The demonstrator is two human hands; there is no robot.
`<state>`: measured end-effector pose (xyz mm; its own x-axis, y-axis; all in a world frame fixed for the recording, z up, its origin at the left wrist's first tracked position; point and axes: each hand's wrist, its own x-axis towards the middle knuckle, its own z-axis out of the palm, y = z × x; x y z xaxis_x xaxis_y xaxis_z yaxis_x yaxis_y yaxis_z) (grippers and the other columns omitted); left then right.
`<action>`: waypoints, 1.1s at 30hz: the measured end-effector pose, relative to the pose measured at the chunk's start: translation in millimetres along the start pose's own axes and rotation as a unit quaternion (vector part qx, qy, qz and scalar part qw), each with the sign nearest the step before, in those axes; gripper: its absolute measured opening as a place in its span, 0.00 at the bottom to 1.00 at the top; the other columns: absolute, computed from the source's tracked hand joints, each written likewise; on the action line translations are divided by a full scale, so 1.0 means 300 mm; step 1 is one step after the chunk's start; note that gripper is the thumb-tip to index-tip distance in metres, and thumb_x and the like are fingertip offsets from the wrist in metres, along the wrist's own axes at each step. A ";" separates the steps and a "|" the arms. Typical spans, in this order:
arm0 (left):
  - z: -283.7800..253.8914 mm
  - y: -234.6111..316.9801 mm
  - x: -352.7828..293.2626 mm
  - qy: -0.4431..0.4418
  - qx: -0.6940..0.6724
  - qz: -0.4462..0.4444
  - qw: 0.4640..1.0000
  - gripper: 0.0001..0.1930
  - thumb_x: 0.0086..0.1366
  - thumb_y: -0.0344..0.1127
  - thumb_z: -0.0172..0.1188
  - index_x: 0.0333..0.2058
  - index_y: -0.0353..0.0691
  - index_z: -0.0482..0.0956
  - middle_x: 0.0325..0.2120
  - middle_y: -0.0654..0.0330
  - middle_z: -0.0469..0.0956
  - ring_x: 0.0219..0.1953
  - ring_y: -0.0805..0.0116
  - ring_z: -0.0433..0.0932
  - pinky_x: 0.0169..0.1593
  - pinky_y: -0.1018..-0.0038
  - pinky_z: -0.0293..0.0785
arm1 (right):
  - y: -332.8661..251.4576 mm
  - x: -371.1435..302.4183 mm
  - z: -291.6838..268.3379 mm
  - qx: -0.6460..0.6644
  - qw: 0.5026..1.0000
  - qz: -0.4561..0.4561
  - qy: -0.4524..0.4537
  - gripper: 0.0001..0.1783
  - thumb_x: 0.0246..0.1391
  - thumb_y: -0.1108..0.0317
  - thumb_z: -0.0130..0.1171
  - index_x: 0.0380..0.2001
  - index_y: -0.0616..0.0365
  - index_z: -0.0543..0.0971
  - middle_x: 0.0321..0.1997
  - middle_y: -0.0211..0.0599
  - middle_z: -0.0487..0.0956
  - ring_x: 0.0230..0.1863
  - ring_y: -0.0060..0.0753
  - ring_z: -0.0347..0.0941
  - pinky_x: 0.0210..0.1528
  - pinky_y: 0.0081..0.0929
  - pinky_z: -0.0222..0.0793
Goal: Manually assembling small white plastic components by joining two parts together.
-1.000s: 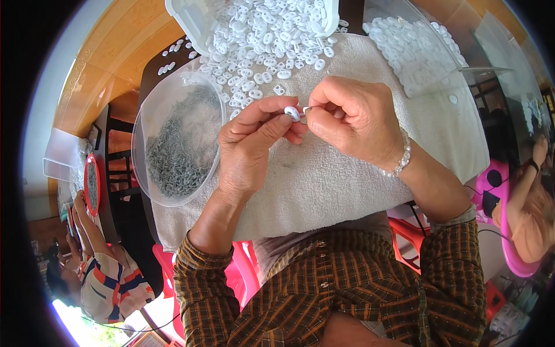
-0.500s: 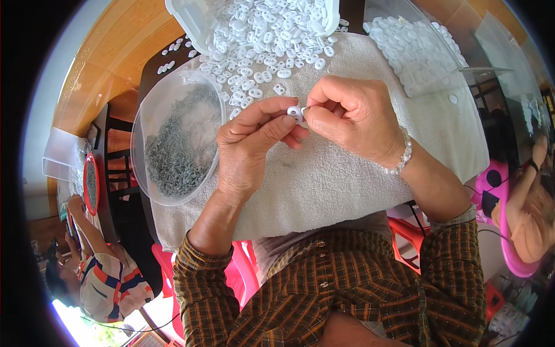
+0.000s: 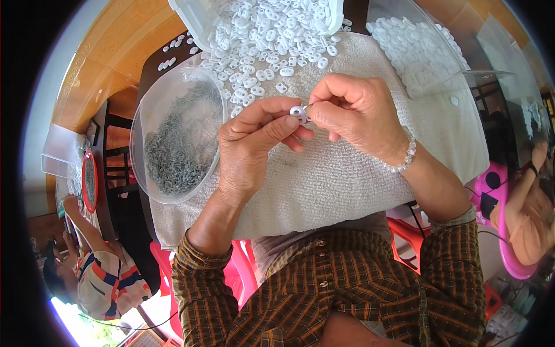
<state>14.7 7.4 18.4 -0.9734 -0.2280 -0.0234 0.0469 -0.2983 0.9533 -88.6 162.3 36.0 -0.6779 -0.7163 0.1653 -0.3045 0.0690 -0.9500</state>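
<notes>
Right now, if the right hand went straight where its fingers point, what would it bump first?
Probably the small white piece that the left hand holds, just beside the right hand. Whether they touch is unclear.

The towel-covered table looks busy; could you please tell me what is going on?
The person's left hand holds a white two-holed oval piece, while the right hand is pinched at its side; what it grips is too small to tell. A clear round tub of small grey parts stands to the left, and loose white pieces spread from a white bin onto the towel.
</notes>
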 end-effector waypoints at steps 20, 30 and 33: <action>-0.015 -0.002 0.004 0.025 -0.018 -0.024 0.999 0.11 0.63 0.25 0.54 0.44 0.33 0.75 0.35 0.54 0.79 0.36 0.66 0.80 0.36 0.73 0.78 | 0.038 0.018 0.017 -0.267 0.910 -0.312 0.050 0.16 0.37 0.70 0.69 0.33 0.58 0.78 0.19 0.29 0.73 0.16 0.22 0.69 0.17 0.19 0.65; -0.014 -0.011 0.009 0.008 -0.050 -0.017 0.999 0.10 0.65 0.28 0.52 0.44 0.33 0.74 0.36 0.56 0.79 0.37 0.68 0.79 0.42 0.71 0.77 | 0.049 0.017 0.030 -0.323 0.880 -0.337 0.085 0.19 0.34 0.71 0.69 0.35 0.57 0.78 0.17 0.27 0.71 0.14 0.21 0.67 0.16 0.20 0.62; -0.011 -0.016 0.011 0.010 -0.064 -0.007 0.998 0.10 0.65 0.28 0.53 0.44 0.33 0.74 0.35 0.56 0.79 0.37 0.68 0.79 0.43 0.71 0.77 | 0.052 0.019 0.030 -0.337 0.870 -0.348 0.089 0.20 0.35 0.72 0.69 0.37 0.57 0.78 0.18 0.27 0.71 0.15 0.20 0.68 0.16 0.20 0.63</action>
<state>11.9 5.0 12.9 -0.9695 -0.2412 -0.0431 0.0633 -0.4164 0.9070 -91.3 152.9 19.8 -0.2467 -0.6321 0.7346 -0.9656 0.0959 -0.2418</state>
